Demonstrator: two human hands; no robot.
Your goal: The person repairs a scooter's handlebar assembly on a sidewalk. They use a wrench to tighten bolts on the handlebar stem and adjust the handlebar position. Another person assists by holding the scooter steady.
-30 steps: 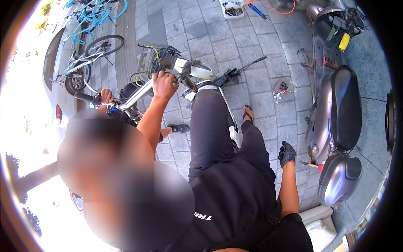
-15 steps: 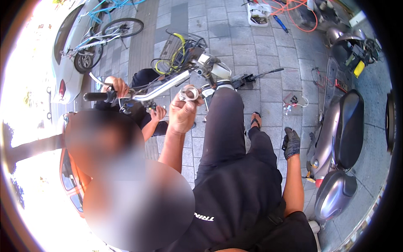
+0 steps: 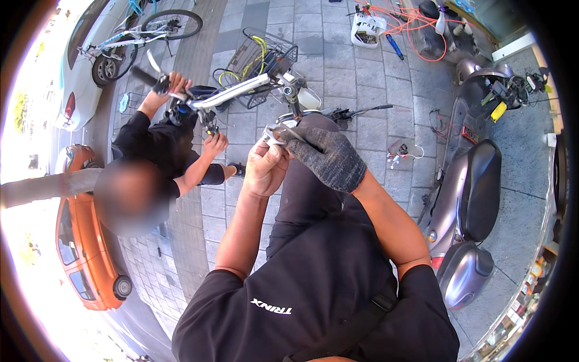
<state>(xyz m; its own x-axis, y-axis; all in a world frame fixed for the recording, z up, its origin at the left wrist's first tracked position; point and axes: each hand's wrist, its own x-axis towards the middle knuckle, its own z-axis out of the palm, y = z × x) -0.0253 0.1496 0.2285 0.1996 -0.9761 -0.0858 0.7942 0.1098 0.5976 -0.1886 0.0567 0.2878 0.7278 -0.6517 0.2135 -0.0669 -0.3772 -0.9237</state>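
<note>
At left, an orange car, then a black-clad co-worker gripping a silver tubular handlebar. The bare left hand's fingers pinch a small silver metal clamp over the thigh, its direction and long axis indistinct. The grey-knit-gloved right hand's fingers curl beside it, grip unclear; rightward, a purplish-grey scooter.

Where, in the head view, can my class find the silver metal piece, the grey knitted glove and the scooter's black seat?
Silver metal piece (image 3: pixel 274 137): head view, on its bright body.
Grey knitted glove (image 3: pixel 335 160): head view, on its back.
Scooter's black seat (image 3: pixel 483 190): head view, middle of its cushion.
</note>
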